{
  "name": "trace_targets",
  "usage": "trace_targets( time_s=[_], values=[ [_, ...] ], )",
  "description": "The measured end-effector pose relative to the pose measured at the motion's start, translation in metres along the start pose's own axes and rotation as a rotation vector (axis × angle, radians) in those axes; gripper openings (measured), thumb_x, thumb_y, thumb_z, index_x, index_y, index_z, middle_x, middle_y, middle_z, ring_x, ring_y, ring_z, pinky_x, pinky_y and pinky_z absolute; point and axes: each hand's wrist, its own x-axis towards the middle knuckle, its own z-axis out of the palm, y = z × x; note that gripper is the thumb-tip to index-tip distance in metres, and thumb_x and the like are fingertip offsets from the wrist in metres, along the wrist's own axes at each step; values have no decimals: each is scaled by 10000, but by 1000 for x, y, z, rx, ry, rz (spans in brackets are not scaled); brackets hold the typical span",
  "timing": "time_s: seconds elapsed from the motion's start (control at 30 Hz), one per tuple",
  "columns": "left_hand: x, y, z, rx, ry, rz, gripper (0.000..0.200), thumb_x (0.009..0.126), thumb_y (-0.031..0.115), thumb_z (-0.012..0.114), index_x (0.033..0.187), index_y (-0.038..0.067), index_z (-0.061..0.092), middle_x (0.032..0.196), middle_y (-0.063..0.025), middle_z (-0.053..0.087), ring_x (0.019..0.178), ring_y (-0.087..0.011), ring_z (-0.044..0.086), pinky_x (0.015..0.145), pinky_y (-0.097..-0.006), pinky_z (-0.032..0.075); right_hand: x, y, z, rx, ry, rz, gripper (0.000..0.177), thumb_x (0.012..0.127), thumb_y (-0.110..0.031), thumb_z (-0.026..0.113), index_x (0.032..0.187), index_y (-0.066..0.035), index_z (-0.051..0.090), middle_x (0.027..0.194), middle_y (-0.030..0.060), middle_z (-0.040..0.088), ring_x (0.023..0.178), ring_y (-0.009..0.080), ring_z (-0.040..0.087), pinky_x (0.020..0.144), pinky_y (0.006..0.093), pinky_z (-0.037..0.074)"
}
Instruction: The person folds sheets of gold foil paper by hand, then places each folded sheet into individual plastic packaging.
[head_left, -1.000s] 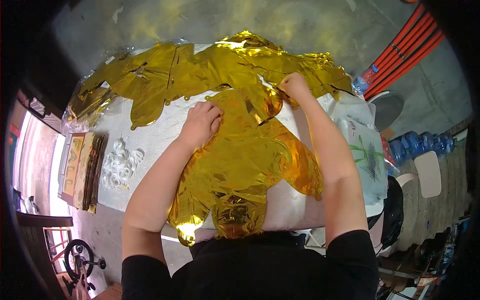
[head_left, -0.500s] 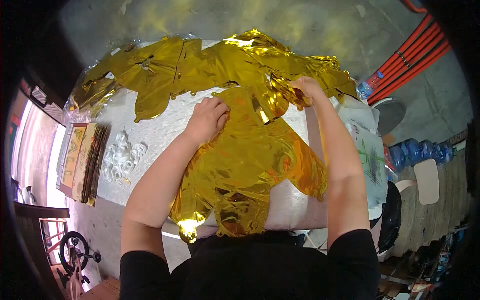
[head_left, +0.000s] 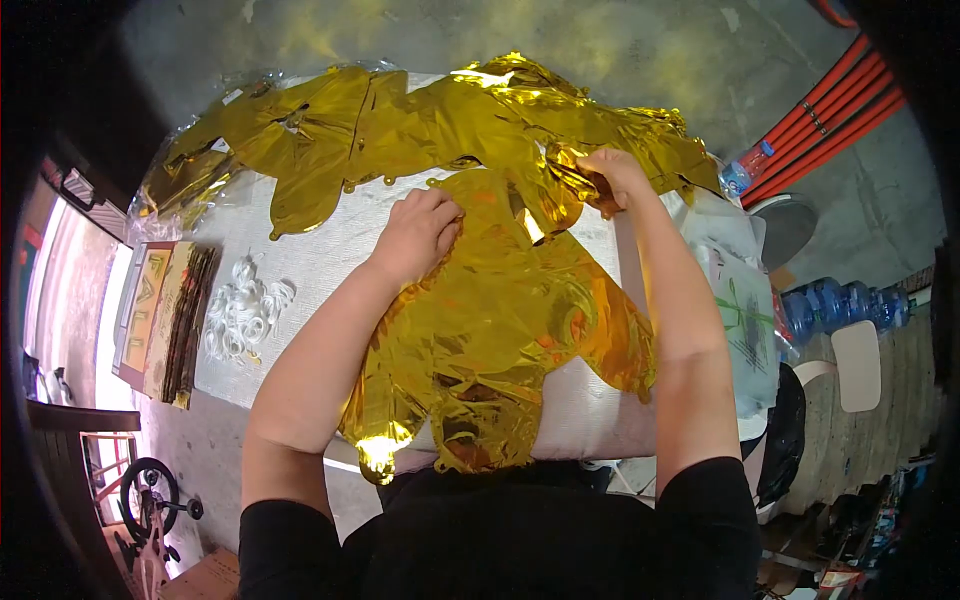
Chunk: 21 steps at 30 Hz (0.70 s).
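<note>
Floor: A grey concrete floor (head_left: 660, 55) surrounded the work area, with yellowish patches beyond the far edge of the counter.
Counter: The counter (head_left: 325, 260) had a white covering and stood directly in front of the person.
Far foil: A row of overlapping gold foil pieces (head_left: 420, 125) lay along the far side of the counter, wrinkled and shiny toward the right.
Near foil: One gold foil piece (head_left: 490, 290) with rounded lobes lay at the middle of the counter, between the two forearms; its lower lobes reached the near edge, by the person's body.
Plastic package: A translucent package (head_left: 735, 330) with green and dark marks rested at the right end of the counter.
Large bottles: Blue bottles (head_left: 840, 303) were located to the right, beyond the package.
Stack: A stack of printed flat items (head_left: 165, 322) was positioned at the left end.
White rings: A pile of white rings (head_left: 240, 318) lay just beside the stack.
Left hand: The left hand (head_left: 420, 232) rested on the left edge of the near foil, fingers curled; whether they gripped it could not be determined.
Right hand: The right hand (head_left: 615, 175) was closed, gripping a crumpled foil flap (head_left: 562, 200) above the near foil's upper right.
</note>
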Motion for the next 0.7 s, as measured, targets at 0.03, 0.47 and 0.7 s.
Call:
trace_targets(
  time_s=[0.03, 0.47, 0.7],
  values=[
    [0, 0, 0, 0, 4, 0, 230, 801, 79, 577, 1030, 86, 567, 1053, -84, 513, 1001, -289, 463, 866, -377, 372, -4, -5, -2, 100, -66, 122, 129, 771, -108, 656, 698, -68, 557, 575, 18, 529, 453, 124, 421, 428, 312, 363],
    [1, -1, 2, 9, 20, 1, 164, 817, 124, 580, 978, 90, 581, 1007, -57, 520, 974, -257, 472, 852, -361, 371, -35, 2, 26, -1046, 215, -723, 214, 772, -16, 549, 949, -116, 617, 968, 123, 528, 822, 338, 570, 696, 420, 461],
    [1, -1, 2, 0, 30, 16, 160, 819, 118, 579, 976, 87, 580, 1007, -64, 522, 973, -260, 473, 856, -362, 369, -53, -17, 32, -1206, 225, -569, 136, 801, -170, 568, 847, -64, 640, 949, 96, 546, 808, 324, 580, 692, 423, 467]
  ],
)
